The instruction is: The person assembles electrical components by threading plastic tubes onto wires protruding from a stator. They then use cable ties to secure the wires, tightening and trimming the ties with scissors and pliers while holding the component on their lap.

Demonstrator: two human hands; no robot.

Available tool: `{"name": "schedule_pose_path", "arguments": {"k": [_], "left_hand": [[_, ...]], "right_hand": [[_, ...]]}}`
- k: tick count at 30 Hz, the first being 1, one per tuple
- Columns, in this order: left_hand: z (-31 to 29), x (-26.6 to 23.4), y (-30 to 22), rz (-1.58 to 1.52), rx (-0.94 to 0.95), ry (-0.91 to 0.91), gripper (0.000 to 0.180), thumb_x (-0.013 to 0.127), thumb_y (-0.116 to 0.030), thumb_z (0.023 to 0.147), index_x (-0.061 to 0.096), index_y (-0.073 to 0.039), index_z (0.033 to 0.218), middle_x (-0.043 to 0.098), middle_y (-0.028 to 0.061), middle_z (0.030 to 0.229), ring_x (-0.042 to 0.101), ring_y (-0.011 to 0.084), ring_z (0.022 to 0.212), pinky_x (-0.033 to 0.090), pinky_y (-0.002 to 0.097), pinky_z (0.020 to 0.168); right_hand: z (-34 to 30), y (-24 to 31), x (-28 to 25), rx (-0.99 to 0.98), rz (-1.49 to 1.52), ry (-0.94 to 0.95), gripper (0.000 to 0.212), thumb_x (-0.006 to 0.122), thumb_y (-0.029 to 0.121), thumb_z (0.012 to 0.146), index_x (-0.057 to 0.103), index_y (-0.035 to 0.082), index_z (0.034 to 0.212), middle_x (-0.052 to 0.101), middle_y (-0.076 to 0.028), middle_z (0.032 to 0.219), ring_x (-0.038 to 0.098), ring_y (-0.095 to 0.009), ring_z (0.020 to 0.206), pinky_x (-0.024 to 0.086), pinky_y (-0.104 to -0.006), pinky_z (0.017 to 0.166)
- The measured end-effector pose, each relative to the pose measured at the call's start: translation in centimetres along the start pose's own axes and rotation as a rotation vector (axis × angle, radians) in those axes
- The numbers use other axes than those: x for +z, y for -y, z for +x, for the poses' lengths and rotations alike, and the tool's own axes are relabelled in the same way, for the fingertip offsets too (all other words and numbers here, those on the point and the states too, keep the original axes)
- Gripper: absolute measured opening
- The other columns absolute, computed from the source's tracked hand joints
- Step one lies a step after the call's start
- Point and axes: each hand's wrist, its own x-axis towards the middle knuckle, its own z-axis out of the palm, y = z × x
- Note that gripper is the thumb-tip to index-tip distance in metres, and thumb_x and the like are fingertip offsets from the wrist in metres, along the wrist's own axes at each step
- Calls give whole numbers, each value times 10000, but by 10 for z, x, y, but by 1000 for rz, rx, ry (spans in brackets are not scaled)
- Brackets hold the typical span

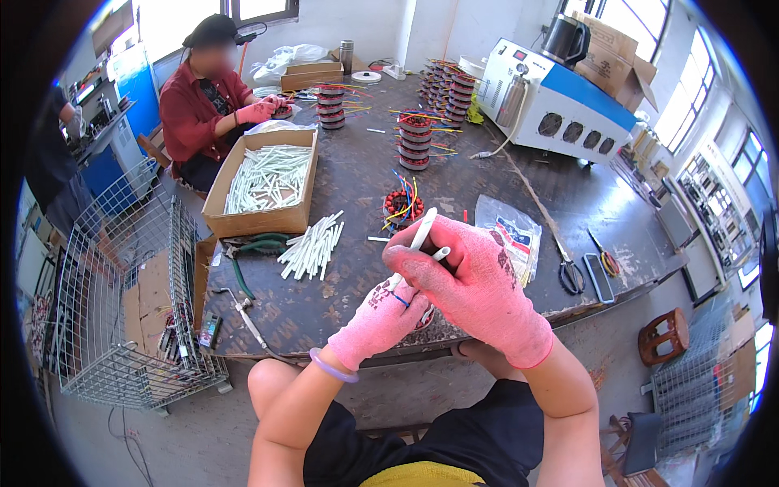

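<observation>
Both my hands wear pink gloves and meet above the table's front edge. My right hand (479, 284) is closed on white tubes; one white tube (423, 230) sticks up past the fingers, and the end of another (441, 254) shows by the thumb. My left hand (375, 321), just below and left, is closed with a blue wire (401, 300) between thumb and fingers. Under the hands a round part with a red and grey edge (425, 318) is mostly hidden. Just beyond them lies a wound stator (402, 207) with red coils and yellow, blue and red leads.
A tube pile (312, 246) lies beside a cardboard box of tubes (213, 203). Green-handled pliers (261, 243), a soldering-iron-like tool (247, 316), scissors (570, 276) and a plastic bag (487, 213) surround my hands. Stator stacks (415, 142), a white-blue machine (535, 105) and a seated co-worker (199, 105) are farther back.
</observation>
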Motion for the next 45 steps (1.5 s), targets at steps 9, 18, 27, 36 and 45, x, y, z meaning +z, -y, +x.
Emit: {"name": "schedule_pose_path", "arguments": {"k": [9, 18, 27, 36, 45], "left_hand": [[1, 4, 1, 73, 41, 20, 303, 551, -158, 922, 547, -22, 1193, 593, 206, 1095, 580, 411, 1019, 489, 478, 830], [9, 1, -24, 16, 48, -43, 342, 570, -117, 904, 528, -38, 1234, 510, 205, 1157, 534, 419, 1074, 477, 462, 874], [13, -2, -24, -369, -183, 8, 330, 760, -175, 827, 562, -38, 1053, 537, 81, 1009, 587, 200, 832, 480, 332, 731], [18, -8, -17, -724, -176, -117, 230, 536, -136, 1016, 632, -15, 1187, 579, 29, 1082, 577, 65, 846, 489, 245, 802], [31, 8, -36, -453, -154, 7, 208, 531, 51, 889, 678, 33, 1034, 575, 58, 992, 611, 109, 803, 541, 243, 672]], "right_hand": [[2, 12, 0, -27, -293, 73, 278, 692, 263, 883, 575, 17, 831, 560, -162, 733, 591, -338, 709, 458, -395, 621], [-12, -2, -5, -161, -492, 58, 201, 706, 230, 864, 636, 42, 882, 621, -124, 788, 626, -313, 729, 487, -379, 640], [-36, -31, -16, -36, -631, 5, 250, 682, 276, 876, 553, 63, 848, 583, -107, 755, 619, -312, 718, 479, -399, 608], [-89, -108, 2, 158, -524, -4, 190, 642, 223, 904, 551, 60, 935, 623, -125, 871, 641, -341, 822, 507, -430, 675], [-107, -150, 24, 242, -499, 19, 178, 642, 226, 896, 564, 76, 951, 631, -116, 892, 649, -331, 850, 525, -428, 700]]}}
